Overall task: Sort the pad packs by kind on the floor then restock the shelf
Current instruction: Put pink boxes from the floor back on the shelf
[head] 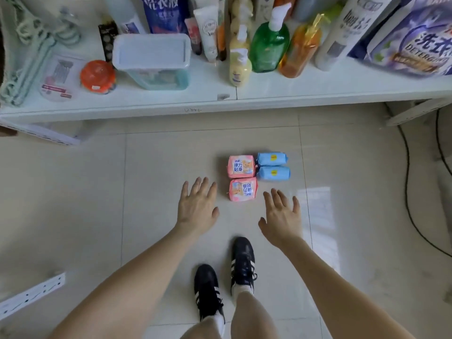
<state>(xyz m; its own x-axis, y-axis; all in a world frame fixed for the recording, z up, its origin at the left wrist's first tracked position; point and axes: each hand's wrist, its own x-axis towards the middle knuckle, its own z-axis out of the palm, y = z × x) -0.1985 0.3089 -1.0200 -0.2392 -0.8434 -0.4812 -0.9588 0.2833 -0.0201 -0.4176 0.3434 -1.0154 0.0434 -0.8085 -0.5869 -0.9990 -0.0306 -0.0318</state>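
Note:
Two pink pad packs lie on the tiled floor, one (241, 166) behind the other (243, 189). Right beside them lie two blue pad packs, the far one (272, 159) and the near one (274, 173), touching each other. My left hand (197, 206) hovers with spread straight fingers just left of the nearer pink pack, holding nothing. My right hand (281, 215) is spread the same way, just below the blue packs and right of the nearer pink pack. The white shelf (305, 92) runs across the top of the view.
The shelf carries a lidded plastic box (151, 61), an orange jar (97, 76), a green pump bottle (269, 45), an orange bottle (299, 52), detergent bags (411, 45) and hangers (27, 57). A black cable (407, 192) runs at right. A power strip (31, 296) lies lower left. My shoes (242, 263) stand below the packs.

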